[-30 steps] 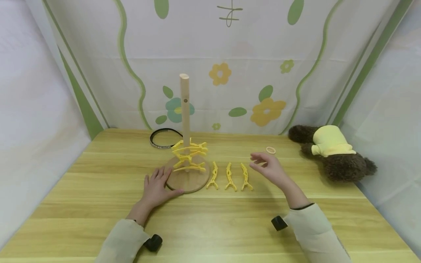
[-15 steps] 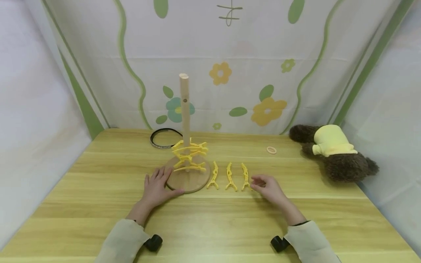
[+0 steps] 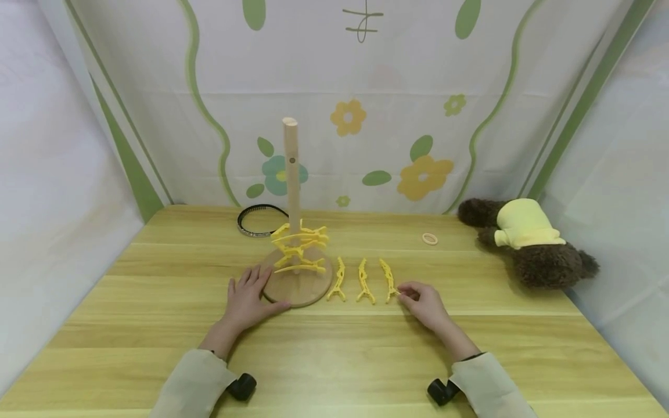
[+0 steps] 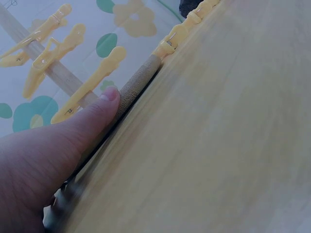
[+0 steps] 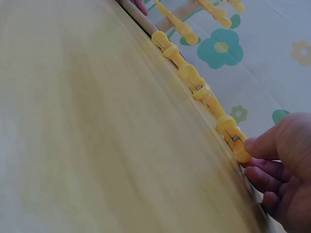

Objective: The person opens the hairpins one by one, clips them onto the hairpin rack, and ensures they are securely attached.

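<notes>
Head view: since the earlier frame, the rightmost clip [image 3: 389, 276] has been slanted on the counter [image 3: 334, 360], and its forked end is now pinched by the right hand [image 3: 424, 305]. The wooden base [image 3: 305, 293] is still touched by the left hand [image 3: 248, 303], fingers spread. Overlapping clips on the post [image 3: 292, 186] cannot be counted; by the left wrist view, the left hand is partly cut off.

On the table [image 3: 334, 360], three clips [image 3: 363, 281] lie right of the stand [image 3: 292, 186] and left of the plush toy [image 3: 529, 223].
</notes>
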`<act>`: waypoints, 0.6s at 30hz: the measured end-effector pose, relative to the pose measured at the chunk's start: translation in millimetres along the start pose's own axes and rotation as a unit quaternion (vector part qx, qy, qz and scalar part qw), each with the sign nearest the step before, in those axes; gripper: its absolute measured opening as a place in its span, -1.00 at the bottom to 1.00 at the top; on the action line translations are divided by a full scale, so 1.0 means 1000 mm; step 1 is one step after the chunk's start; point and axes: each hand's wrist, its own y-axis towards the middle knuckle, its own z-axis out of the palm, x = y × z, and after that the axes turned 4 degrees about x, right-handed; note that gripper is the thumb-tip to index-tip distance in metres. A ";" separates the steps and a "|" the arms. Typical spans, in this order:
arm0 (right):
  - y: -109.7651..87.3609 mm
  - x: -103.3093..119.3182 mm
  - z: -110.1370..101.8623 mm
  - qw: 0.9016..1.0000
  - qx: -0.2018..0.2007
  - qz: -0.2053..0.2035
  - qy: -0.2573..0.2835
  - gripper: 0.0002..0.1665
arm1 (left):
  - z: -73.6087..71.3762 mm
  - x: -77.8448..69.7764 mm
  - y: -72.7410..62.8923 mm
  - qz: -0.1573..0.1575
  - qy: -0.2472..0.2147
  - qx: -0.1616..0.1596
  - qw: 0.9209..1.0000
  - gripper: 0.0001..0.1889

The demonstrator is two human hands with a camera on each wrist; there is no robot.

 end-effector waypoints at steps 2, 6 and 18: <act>0.000 0.000 -0.001 1.000 -0.010 0.001 -0.003 -0.83 | 0.000 0.000 0.000 0.000 0.001 0.000 1.000 0.01; 0.001 -0.002 -0.005 0.999 -0.036 0.005 -0.007 -0.82 | -0.001 0.000 0.000 0.000 0.000 -0.001 1.000 0.00; 0.001 -0.006 -0.003 0.999 -0.022 0.021 -0.012 -0.30 | -0.001 -0.001 0.000 0.001 0.001 0.001 1.000 0.01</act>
